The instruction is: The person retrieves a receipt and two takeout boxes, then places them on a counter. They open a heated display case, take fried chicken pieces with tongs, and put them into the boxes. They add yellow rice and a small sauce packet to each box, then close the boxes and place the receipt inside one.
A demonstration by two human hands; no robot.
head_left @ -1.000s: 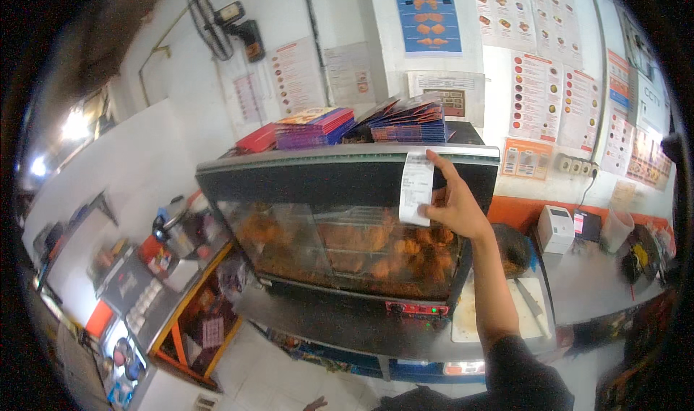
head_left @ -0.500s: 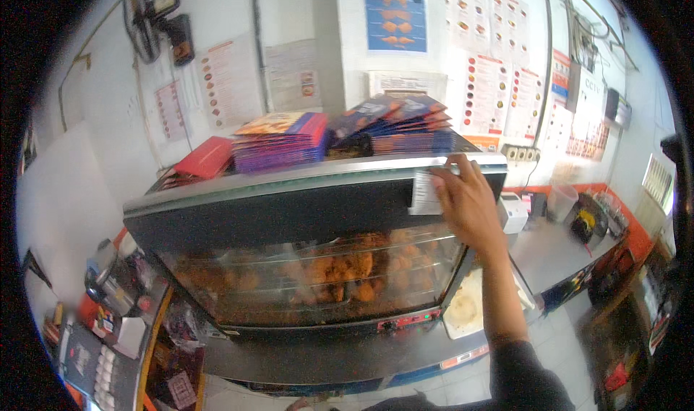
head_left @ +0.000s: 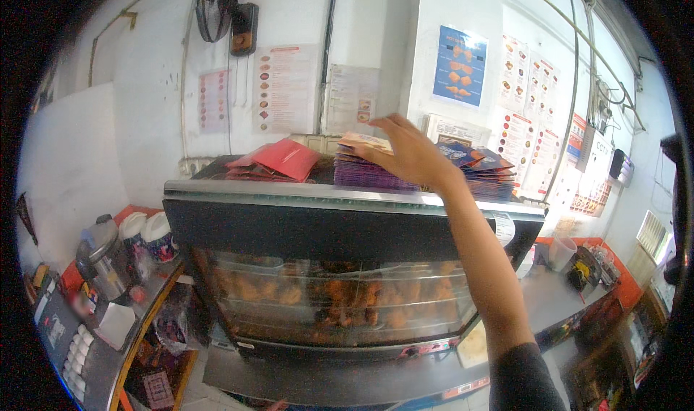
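Observation:
My right hand (head_left: 416,154) reaches up over the top of a glass-fronted food warmer (head_left: 311,223). Its fingers are stretched out and the thumb stands apart, with nothing held. Just under it is a stack of folded cardboard sleeves (head_left: 369,177), purple at the edges with a yellowish top. Whether the fingertips touch the stack I cannot tell. A pile of red sleeves (head_left: 285,159) lies to the left, and a pile of dark blue ones (head_left: 488,172) to the right, partly behind my wrist. A white paper slip (head_left: 504,227) hangs on the warmer's black front. My left hand is out of view.
Browned fried pieces (head_left: 347,299) fill shelves behind the warmer's glass. On the left counter stand a metal flask (head_left: 105,259) and white tubs (head_left: 157,230). A clear plastic jug (head_left: 562,250) stands on the right counter. A fan (head_left: 215,10) hangs on the wall.
My right hand has left the white slip at the warmer's upper right and moved left and up to the purple-edged stack, its fingers spreading. The view has turned left.

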